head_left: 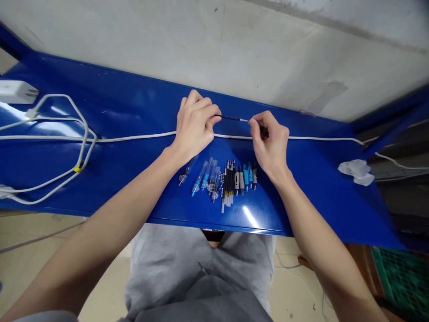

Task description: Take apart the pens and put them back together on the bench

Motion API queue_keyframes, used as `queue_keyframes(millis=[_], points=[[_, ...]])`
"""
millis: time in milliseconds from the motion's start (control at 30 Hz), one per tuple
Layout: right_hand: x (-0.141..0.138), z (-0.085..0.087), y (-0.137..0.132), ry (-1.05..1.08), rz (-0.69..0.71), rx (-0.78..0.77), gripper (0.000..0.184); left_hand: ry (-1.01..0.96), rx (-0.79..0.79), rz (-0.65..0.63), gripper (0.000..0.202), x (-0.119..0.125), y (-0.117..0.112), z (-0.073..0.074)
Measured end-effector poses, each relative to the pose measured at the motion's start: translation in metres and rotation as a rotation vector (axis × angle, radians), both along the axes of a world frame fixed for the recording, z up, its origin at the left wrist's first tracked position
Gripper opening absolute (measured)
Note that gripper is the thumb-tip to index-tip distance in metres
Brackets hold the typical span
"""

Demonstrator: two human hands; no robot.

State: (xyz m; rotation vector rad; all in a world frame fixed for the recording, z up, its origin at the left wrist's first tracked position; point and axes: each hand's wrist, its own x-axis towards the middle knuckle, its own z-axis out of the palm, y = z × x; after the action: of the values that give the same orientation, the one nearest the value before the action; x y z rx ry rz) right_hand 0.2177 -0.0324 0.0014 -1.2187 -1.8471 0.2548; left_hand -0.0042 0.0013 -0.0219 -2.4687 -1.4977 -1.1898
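Observation:
A thin black pen refill [231,118] stretches between my two hands above the blue shelf. My left hand [197,120] pinches its dark end between thumb and fingers. At its pale end are the closed fingertips of my right hand [271,138], which also has a small dark piece [264,131] tucked in the curled fingers. Below the hands lie clear pen barrels [200,175] with blue or dark tips, a row of black refills [229,181] with pale ends, and several grey, blue and black pen grip sections [246,176].
A white cable [134,137] runs across the blue shelf [140,107] behind the pen parts and loops at the left near a white charger [16,91]. Crumpled white plastic [357,172] lies at the right. A pale wall [201,44] closes off the back.

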Motion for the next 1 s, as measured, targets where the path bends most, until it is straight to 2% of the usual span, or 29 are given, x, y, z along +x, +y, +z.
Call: queue_keyframes(millis=[433, 700, 833, 1000], points=[[0.0014, 0.0003, 0.0014, 0.011, -0.022, 0.009, 0.050, 0.028, -0.023, 0.012, 0.040, 0.0010, 0.0025, -0.0011], [0.0019, 0.0008, 0.0013, 0.044, -0.022, -0.004, 0.059, -0.046, -0.005, 0.002, 0.037, 0.0021, -0.0016, 0.0030], [0.0019, 0.0003, 0.0020, 0.026, 0.002, -0.025, 0.054, -0.030, 0.011, 0.004, 0.039, 0.0027, -0.0017, 0.0031], [0.0044, -0.0056, 0.0081, -0.048, 0.050, 0.034, 0.034, 0.009, 0.051, 0.000, 0.040, 0.0019, -0.0012, 0.0014]])
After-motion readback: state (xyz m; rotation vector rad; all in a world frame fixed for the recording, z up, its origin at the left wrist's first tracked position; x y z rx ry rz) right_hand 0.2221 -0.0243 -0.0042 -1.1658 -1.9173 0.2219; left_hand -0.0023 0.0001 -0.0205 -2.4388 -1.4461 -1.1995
